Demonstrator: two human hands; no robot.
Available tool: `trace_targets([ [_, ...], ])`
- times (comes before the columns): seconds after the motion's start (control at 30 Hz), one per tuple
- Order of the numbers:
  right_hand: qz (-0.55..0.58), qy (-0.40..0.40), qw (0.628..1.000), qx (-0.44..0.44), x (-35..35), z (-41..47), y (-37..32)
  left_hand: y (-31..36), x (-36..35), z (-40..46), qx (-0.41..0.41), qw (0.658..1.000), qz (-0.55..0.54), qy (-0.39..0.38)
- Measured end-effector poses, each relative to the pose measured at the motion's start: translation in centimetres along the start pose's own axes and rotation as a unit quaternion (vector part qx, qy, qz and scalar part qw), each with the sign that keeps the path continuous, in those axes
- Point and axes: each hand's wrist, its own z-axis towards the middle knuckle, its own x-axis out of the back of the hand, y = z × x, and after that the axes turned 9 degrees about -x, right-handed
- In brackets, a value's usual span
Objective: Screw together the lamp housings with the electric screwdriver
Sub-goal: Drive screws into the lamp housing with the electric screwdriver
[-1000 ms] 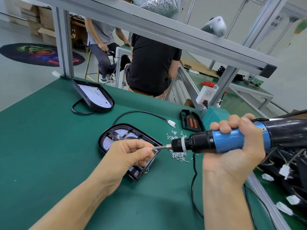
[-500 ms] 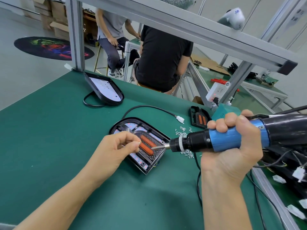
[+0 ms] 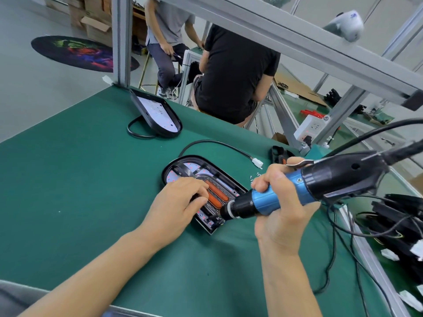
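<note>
Fingers (image 3: 270, 179) of the right hand (image 3: 281, 207) curl tightly around the blue barrel of the electric screwdriver (image 3: 295, 193), its tip angled down onto the near corner of the lamp housing (image 3: 183, 167) lying open on the green table (image 3: 80, 179); the left hand (image 3: 176, 207) rests on that housing, fingers bent and pressed down beside its two orange strips (image 3: 217, 194). Loose screws (image 3: 254, 176) are scattered just behind the right hand, near a white cable connector (image 3: 257, 162). Farther back, a second lamp housing (image 3: 155, 114) stands tilted on its edge, and two seated people (image 3: 233, 72) work beyond the table's aluminium frame (image 3: 120, 40)
</note>
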Motion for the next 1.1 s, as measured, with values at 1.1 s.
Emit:
trace_targets([
  [1.1, 0.096, 0.264, 0.959, 0.037, 8.6, 0.2, -4.0, 3.7, -6.7, 15.4, 0.0, 0.964, 0.156, -0.216],
])
